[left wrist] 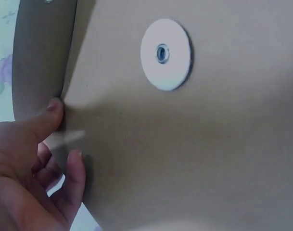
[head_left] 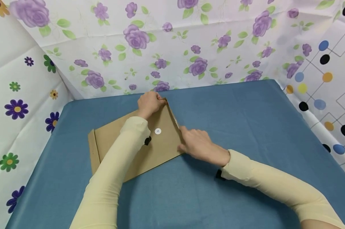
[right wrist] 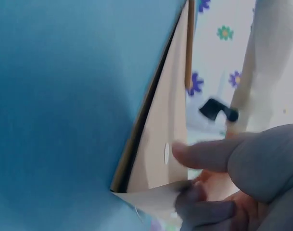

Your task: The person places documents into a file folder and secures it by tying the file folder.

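Observation:
A brown kraft-paper file envelope (head_left: 163, 149) lies slanted on the table, with a white round button (head_left: 158, 131) on its face. Its right-end flap (left wrist: 43, 53) stands raised along the crease. My left hand (head_left: 150, 103) pinches the envelope at the far corner of that end; in the left wrist view the thumb sits at the crease. At the near part of the same end is my right hand (head_left: 199, 144). Its fingers (right wrist: 204, 209) touch the outer side of the flap, while the thumb (right wrist: 204, 154) extends over the inner side, apart from the fingers.
A blue cloth (head_left: 246, 127) covers the table. At the envelope's left end runs a folded strip (head_left: 94, 149). Behind the table hangs a flowered sheet (head_left: 166, 47); patterned sheets flank both sides. Black pieces (head_left: 219, 175) show at the cuffs.

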A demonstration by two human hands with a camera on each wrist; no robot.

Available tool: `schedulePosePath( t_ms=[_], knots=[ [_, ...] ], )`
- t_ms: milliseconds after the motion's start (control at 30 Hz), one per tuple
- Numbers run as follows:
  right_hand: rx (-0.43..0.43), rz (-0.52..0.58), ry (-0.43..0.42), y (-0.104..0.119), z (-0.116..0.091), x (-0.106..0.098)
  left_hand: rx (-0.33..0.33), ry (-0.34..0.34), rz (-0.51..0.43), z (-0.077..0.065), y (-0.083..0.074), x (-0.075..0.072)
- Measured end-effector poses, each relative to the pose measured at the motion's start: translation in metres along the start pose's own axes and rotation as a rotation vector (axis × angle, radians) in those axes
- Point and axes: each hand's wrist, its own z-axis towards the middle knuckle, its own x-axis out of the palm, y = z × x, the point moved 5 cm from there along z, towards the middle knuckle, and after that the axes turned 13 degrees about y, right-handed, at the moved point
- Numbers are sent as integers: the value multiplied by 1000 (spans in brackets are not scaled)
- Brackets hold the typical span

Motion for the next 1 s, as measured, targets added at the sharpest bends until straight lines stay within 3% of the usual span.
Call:
schedulePosePath(
  t_ms=[167,300,500,833,1000],
  knots=[
    [-46,-30,-188,-25,2,-23,-38,3,-90,0,-4,-16],
    [-14,-21,-249,-45,11,-41,-38,20,-148,1,-9,-28],
    [43,12,-286,-67,20,-69,-30,33,-240,2,-11,-38],
    [98,81,-247,-87,31,-83,-45,108,-642,0,-5,-30],
    [122,2,-250,-96,44,-90,-76,127,-789,-1,-4,-24]
  ],
)
